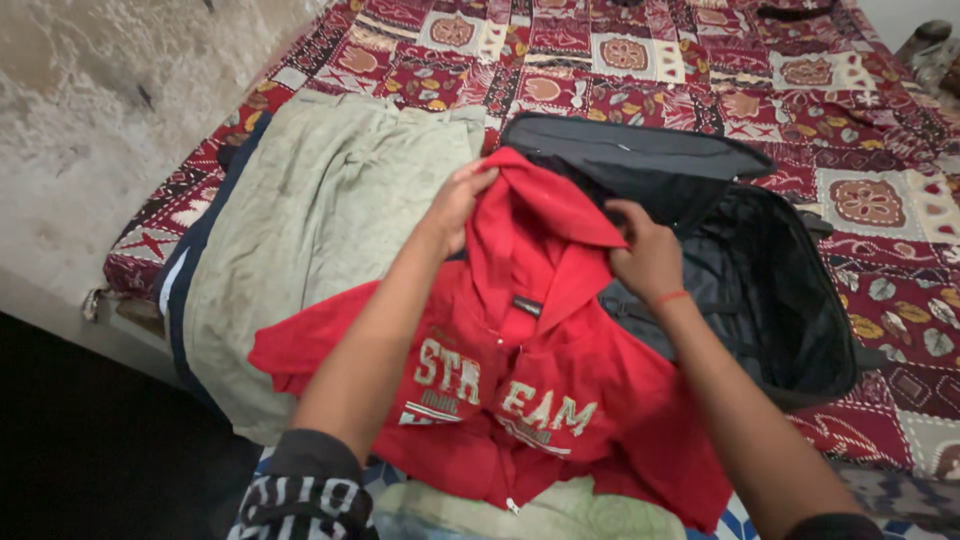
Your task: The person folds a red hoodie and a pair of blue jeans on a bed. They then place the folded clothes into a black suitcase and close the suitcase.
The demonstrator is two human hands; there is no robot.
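A big bed (850, 90) with a red patchwork cover holds everything. A pale green cloth (320, 220) lies along its left edge. An open black suitcase (780, 290) sits toward the right edge. Between them, near the front edge, lies a red hoodie (540, 380). The left hand (458, 205) and right hand (645, 255) pinch its hood.

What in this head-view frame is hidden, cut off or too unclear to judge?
- Red hoodie: its lower hem is cut off by the bottom edge, and the forearms cover parts of the front.
- Left hand and right hand: fingertips tucked into the hood fabric, so the grip is unclear.
- Black suitcase: interior dark, contents unreadable; near side hidden by the hoodie.
- Object at top right: cut off by the edge, blurred.
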